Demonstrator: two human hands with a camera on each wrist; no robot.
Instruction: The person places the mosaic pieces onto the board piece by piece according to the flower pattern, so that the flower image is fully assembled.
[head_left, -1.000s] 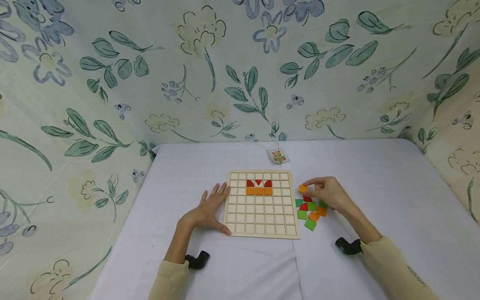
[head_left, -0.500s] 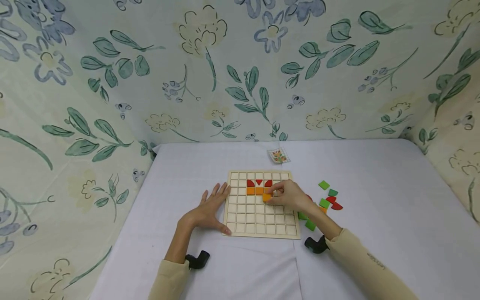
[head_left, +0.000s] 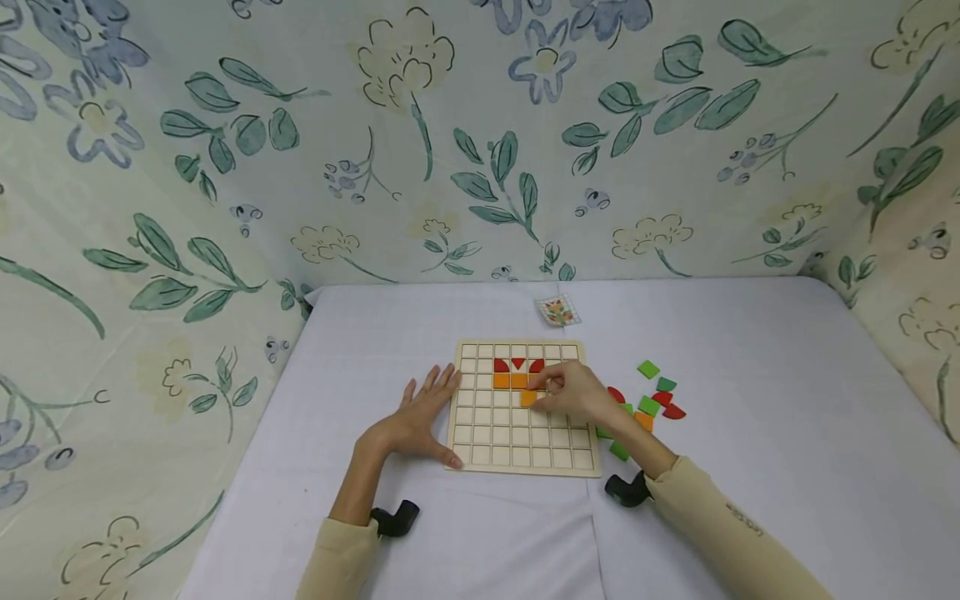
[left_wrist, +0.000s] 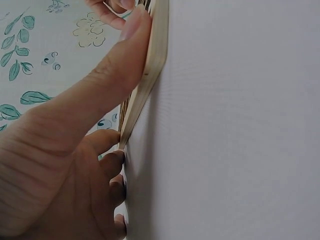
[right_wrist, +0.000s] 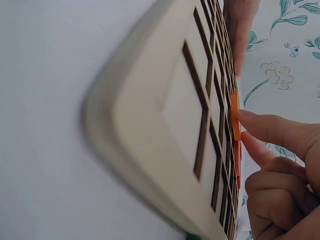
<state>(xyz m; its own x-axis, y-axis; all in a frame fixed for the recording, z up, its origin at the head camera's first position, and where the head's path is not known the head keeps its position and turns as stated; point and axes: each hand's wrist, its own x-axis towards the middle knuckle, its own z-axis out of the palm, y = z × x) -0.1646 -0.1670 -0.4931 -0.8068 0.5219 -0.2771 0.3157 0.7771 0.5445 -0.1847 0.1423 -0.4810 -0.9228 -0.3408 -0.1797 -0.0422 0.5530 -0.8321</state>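
A square wooden grid board (head_left: 480, 433) lies on the white cloth. Red pieces fill part of its second row, including a small red triangle (head_left: 518, 363), above a row of orange squares (head_left: 510, 381). My right hand (head_left: 572, 392) pinches an orange square tile (head_left: 528, 398) between thumb and index finger, just below that orange row. In the right wrist view the tile (right_wrist: 235, 116) is right at the grid's surface. My left hand (head_left: 417, 421) lies spread along the board's left edge, its thumb (left_wrist: 135, 30) on the near corner and fingertips against the side.
Right of the board lie loose pieces, among them a green square (head_left: 648, 368), a red quarter-round piece (head_left: 673, 412) and an orange square (head_left: 643, 422), some partly behind the right forearm. A small pattern card (head_left: 557, 312) lies beyond the board. Floral cloth (head_left: 480, 167) hangs behind.
My right hand has carried the orange tile from the loose pieces leftward onto the board, then shifted slightly left over the grid. The left hand has stayed at the board's edge.
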